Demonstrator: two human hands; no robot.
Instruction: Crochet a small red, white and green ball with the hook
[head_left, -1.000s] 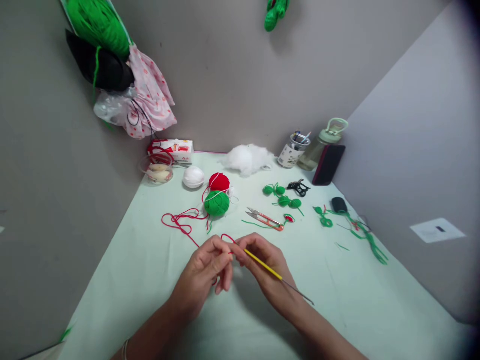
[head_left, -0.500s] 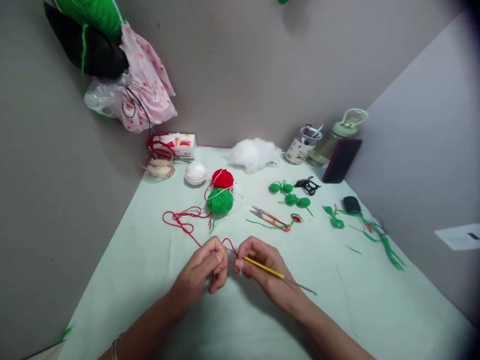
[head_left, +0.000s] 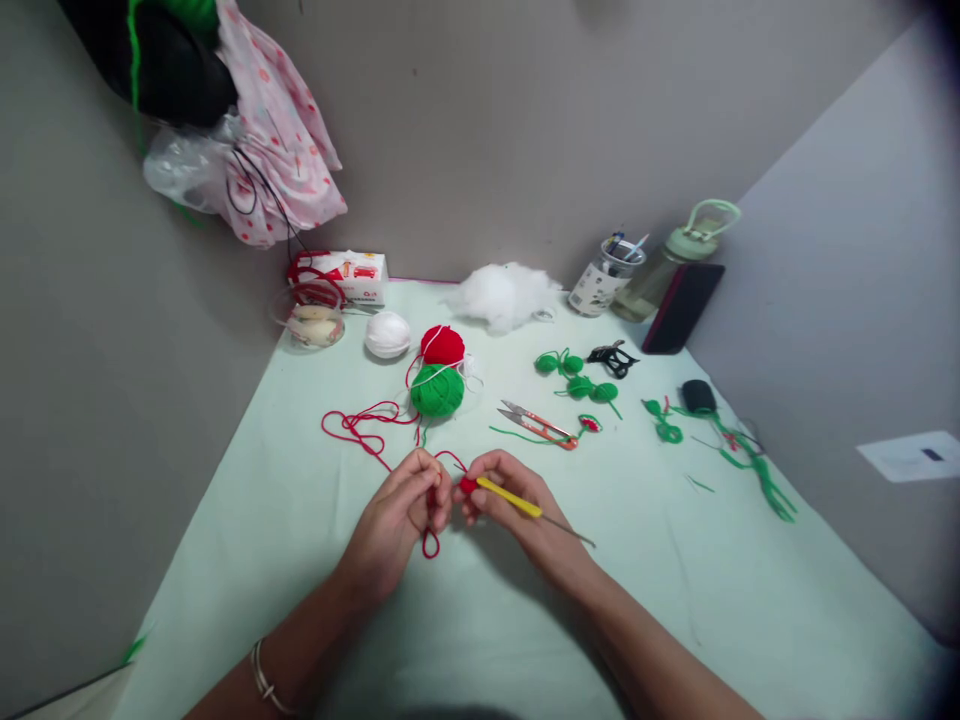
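Observation:
My left hand (head_left: pixel 394 515) is closed, pinching red yarn (head_left: pixel 430 546), with a small loop hanging below its fingers. Just to its right, my right hand (head_left: pixel 525 510) is closed on a crochet hook (head_left: pixel 510 496) with a yellow grip; the metal shaft slants back over the wrist. A small red bit of yarn work (head_left: pixel 468 485) shows at the right fingertips, its shape mostly hidden. From between the hands the strand runs to a loose red tangle on the table, near a red yarn ball (head_left: pixel 442 346) and a green yarn ball (head_left: pixel 437 391).
Orange-handled thread snips (head_left: pixel 541 425) lie beyond my right hand, beside small green crocheted pieces (head_left: pixel 580 388). White stuffing (head_left: pixel 504 298), a white yarn ball (head_left: pixel 387 335), a pen cup (head_left: pixel 606 280), a bottle (head_left: pixel 664 270) and a dark phone-like slab (head_left: pixel 684 308) line the back.
The red piece at my right fingertips now shows, and a red loop hangs under my left hand. Both hands sit slightly higher in view, and the whole view has shifted a little.

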